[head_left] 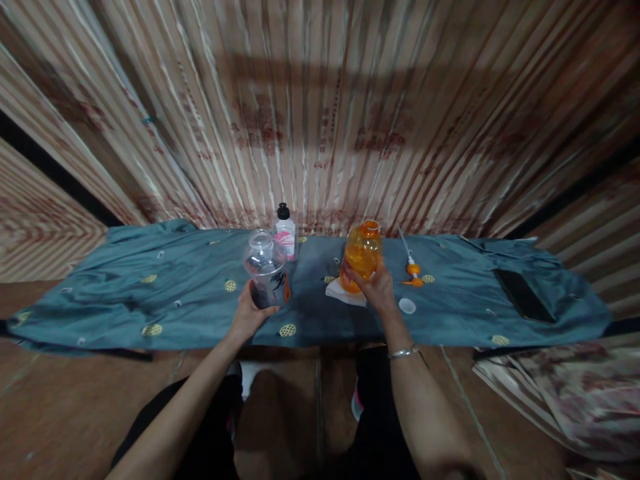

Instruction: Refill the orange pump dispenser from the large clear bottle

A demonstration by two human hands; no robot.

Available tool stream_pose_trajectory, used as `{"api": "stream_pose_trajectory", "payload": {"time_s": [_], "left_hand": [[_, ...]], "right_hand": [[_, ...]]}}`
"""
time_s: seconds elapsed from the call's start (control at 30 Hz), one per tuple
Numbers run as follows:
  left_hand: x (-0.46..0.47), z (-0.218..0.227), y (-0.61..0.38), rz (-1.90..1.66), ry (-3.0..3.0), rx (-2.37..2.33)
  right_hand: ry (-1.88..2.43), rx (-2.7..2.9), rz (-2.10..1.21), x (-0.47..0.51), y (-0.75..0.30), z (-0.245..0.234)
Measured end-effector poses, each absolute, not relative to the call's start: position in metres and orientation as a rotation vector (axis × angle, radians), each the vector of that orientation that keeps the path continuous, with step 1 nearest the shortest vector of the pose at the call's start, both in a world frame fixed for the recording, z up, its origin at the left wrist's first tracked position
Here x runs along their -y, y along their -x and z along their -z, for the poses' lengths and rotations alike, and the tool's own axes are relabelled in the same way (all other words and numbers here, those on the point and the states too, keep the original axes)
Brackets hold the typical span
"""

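Note:
My left hand point(254, 312) is wrapped round the lower part of a clear plastic bottle point(265, 262), which has a dark print and an orange patch and no cap on its neck. In my right hand point(376, 287) is an orange see-through bottle point(364, 252), its mouth uncovered. A white cloth or tissue point(344, 293) lies flat beneath the orange bottle's base. Just behind the clear bottle stands a smaller bottle point(285, 237) with a black cap and pink label. Right of my right hand lie an orange pump top point(413, 271) with a long tube and a white round lid point(407, 306).
A teal cloth with yellow pineapple prints point(200, 293) covers the narrow table. Toward its right end lies a dark phone point(523, 295). A patterned curtain point(320, 120) hangs behind the table, and dark poles run along both sides.

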State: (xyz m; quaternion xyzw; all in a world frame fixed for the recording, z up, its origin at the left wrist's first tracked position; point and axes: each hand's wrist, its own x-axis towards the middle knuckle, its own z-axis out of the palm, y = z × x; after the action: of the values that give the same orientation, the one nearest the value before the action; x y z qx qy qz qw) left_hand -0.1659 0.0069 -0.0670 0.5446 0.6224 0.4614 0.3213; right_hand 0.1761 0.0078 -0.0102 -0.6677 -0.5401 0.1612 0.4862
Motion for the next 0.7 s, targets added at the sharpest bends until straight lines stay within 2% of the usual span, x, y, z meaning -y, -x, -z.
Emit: {"api": "stream_pose_trajectory", "payload": {"time_s": [0.17, 0.37, 0.7], "left_hand": [[0.033, 0.07, 0.177, -1.303, -1.369, -1.666], [0.072, 0.066, 0.136, -1.222, -1.542, -1.422], [-0.011, 0.046, 0.0, -1.289, -1.58, -1.178]], "right_hand": [[1.623, 1.328, -0.431, -0.006, -0.176, 0.009], [1.561, 1.341, -0.509, -0.005, -0.179, 0.006], [1.366, 1.327, -0.62, -0.001, -0.178, 0.002]]}}
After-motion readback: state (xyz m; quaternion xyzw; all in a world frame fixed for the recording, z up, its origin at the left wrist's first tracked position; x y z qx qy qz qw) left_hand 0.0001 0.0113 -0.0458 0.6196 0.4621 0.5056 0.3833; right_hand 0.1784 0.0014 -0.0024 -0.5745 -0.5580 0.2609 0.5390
